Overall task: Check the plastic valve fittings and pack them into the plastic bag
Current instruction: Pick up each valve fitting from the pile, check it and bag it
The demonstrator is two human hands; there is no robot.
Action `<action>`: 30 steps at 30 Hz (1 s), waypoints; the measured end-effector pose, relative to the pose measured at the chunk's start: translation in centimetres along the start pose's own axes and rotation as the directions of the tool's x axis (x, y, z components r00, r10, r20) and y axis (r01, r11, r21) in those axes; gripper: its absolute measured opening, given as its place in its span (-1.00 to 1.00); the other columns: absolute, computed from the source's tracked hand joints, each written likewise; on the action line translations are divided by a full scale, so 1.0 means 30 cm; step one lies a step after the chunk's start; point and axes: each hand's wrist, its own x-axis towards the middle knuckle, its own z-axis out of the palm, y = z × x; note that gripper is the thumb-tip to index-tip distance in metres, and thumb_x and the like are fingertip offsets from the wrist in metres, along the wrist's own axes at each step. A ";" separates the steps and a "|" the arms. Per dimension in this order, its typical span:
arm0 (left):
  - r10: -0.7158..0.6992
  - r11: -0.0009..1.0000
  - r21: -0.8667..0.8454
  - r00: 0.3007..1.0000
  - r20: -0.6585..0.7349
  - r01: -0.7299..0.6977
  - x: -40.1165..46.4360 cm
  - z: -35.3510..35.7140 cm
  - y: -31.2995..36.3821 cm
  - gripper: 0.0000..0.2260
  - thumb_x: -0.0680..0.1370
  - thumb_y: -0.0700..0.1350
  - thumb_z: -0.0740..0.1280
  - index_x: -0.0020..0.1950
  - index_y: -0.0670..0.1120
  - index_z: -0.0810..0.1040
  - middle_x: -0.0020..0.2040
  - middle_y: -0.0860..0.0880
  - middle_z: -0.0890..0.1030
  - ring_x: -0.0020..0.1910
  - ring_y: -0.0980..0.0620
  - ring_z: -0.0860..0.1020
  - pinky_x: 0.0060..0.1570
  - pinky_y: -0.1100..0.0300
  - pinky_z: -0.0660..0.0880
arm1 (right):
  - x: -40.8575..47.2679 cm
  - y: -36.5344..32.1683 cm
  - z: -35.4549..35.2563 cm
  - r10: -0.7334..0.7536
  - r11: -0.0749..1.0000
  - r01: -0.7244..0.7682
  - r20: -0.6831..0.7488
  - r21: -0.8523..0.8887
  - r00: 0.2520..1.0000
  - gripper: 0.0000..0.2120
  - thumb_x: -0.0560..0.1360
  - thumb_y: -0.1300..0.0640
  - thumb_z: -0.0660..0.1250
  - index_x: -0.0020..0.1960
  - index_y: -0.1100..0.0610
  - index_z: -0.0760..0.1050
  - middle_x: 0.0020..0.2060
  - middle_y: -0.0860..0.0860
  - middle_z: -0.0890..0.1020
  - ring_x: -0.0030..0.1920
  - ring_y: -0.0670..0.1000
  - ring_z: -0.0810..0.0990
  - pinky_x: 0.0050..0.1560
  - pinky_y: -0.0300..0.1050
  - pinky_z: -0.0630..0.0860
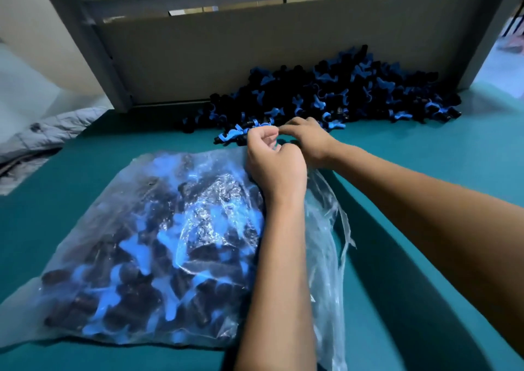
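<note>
Your left hand (pixel 273 158) sits at the far right corner of the plastic bag (pixel 147 246), fingers curled in tight, pinching a valve fitting (pixel 241 132) together with your right hand (pixel 304 138). The right hand's fingers are also bent, thumb and forefinger closed on the same small cluster of blue-handled parts; exactly how many pieces you hold cannot be told. The fitting's long axis runs roughly left to right, its blue handle toward the left, away from your hands.

The bag lies flat on the green table (pixel 425 149), already well filled with black and blue fittings, its loose open mouth trailing along its right side under your left forearm. Beyond the bag, the heap of unpacked fittings (pixel 340 95) rests against the cardboard panel (pixel 255 55). To the right of the bag, bare table runs out under your right forearm.
</note>
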 end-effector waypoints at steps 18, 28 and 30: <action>0.042 0.978 0.201 0.998 0.036 -0.049 0.004 -0.013 -0.025 -0.72 0.41 -0.42 0.24 0.01 -0.16 0.58 -0.10 -0.01 0.61 -0.16 0.12 0.54 -0.23 0.52 0.37 | -0.095 0.009 -0.031 0.081 0.994 -0.084 -0.034 -0.074 0.996 -0.80 0.55 0.14 0.35 -0.05 0.28 0.65 -0.11 0.21 0.62 0.00 0.22 0.58 -0.04 -0.01 0.43; -0.204 0.953 0.283 0.920 0.334 0.108 -0.048 0.044 -0.068 -0.97 0.55 -0.19 0.32 -0.03 -0.10 0.54 -0.16 -0.01 0.66 -0.17 -0.07 0.74 0.13 -0.06 0.63 | -0.596 0.081 -0.051 0.632 0.642 -0.205 -0.358 0.739 0.688 -0.87 0.48 0.25 0.48 -0.15 0.04 0.64 -0.31 -0.13 0.66 -0.32 -0.23 0.57 -0.18 -0.31 0.49; -0.341 0.934 0.269 0.819 0.463 0.237 -0.079 0.073 -0.078 -0.82 0.66 -0.03 0.30 0.01 -0.14 0.50 -0.07 -0.17 0.66 -0.28 -0.11 0.73 0.00 -0.05 0.69 | -0.649 0.085 -0.067 0.579 0.615 -0.129 -0.334 0.778 0.744 -0.90 0.51 0.30 0.46 -0.07 0.12 0.61 -0.27 -0.07 0.66 -0.28 -0.17 0.57 -0.18 -0.25 0.52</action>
